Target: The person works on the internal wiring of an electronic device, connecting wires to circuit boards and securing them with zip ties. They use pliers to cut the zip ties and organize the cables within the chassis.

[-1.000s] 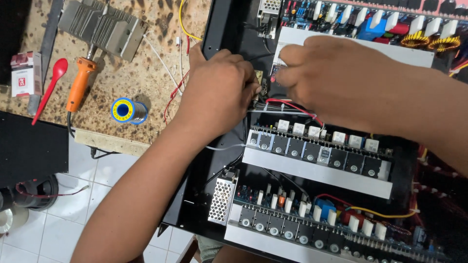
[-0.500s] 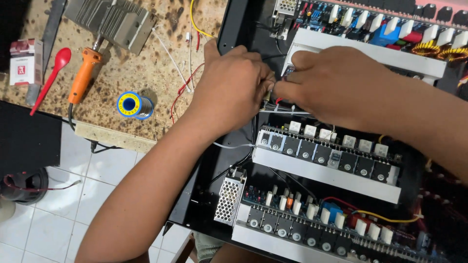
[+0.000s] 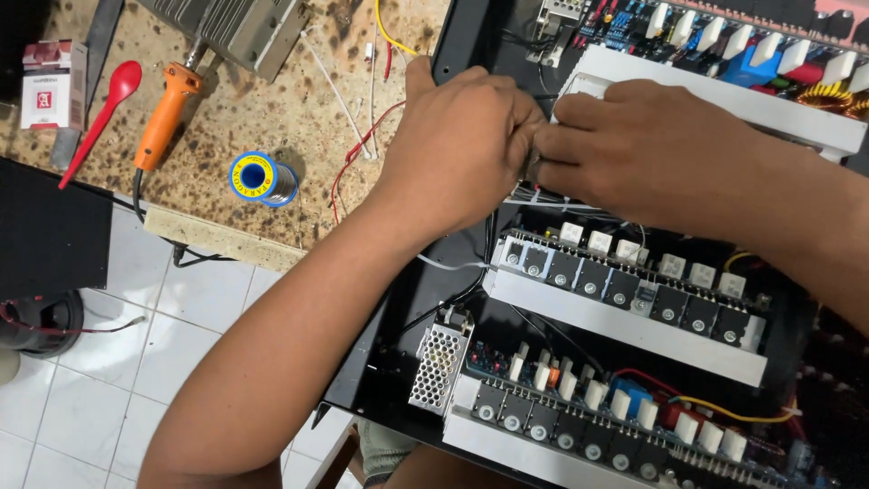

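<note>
a: head view — what are the hands doing?

b: the left hand (image 3: 466, 145) is curling into a loose fist over the open black amplifier chassis (image 3: 398, 317), fingers bent in and pressing against the right hand (image 3: 634, 145). the right hand's fingers are pinching together at the spot where the two hands are meeting. whatever they are gripping is hidden between the knuckles, so i cannot tell what it is. a bundle of thin wires (image 3: 543, 195) is showing just under the hands, running toward that spot.

a: anything differing from half a second ago?

b: the hands are sitting closer together now, knuckles touching, and both are lying a little higher in the chassis. the view is shifting too, so the bench is looking nearer.

a: and what is sitting in the chassis?

b: just below the hands a white heatsink bar (image 3: 625, 317) with a row of black transistors (image 3: 625, 285) is lying across it. a second such row (image 3: 579, 426) is sitting near the front edge, with a small perforated metal box (image 3: 439, 362) beside it. another white bar (image 3: 724, 91) is lying behind the hands.

a: and on the bench?

b: to the left, on the spotted worktop (image 3: 226, 118), an orange-handled soldering iron (image 3: 167, 113), a solder spool (image 3: 262, 178), a red spoon (image 3: 104, 113) and a finned heatsink (image 3: 240, 27) are lying well apart from the hands.
</note>
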